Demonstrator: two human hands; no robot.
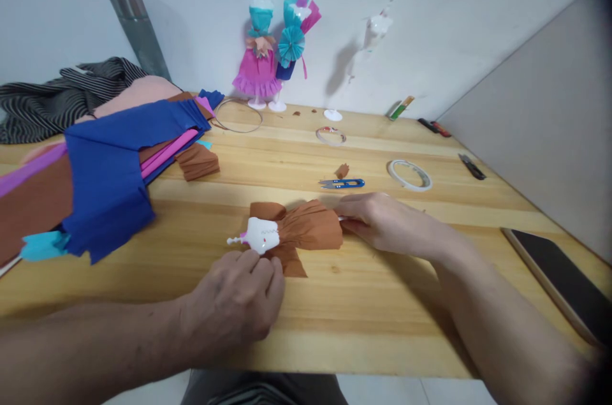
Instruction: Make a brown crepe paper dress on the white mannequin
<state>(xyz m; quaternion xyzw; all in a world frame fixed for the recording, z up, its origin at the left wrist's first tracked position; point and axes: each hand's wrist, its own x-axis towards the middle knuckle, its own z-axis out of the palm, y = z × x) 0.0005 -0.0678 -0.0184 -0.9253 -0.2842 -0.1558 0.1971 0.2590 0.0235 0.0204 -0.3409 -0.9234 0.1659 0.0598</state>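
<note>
A small white dress form [262, 236] lies on its side on the table, its knobbed neck pointing left. Brown crepe paper [310, 226] is gathered at its waist like a skirt, and more brown paper spreads out above and below the waist. My left hand [243, 293] is closed at the form's lower edge, fingers curled on the brown paper there; its fingertips are partly hidden. With thumb and fingers, my right hand [377, 220] pinches the thin white stem at the skirt's right end. Blue thread snips [342, 184] lie just above, beside a brown scrap [342, 170].
Crepe paper sheets [105, 182] and striped cloth [71, 92] pile up at left, near a bottle [138, 29]. Two dressed forms [258, 67] stand by the wall. A tape roll [410, 175], a cutter [472, 166] and a phone [564, 277] lie at right.
</note>
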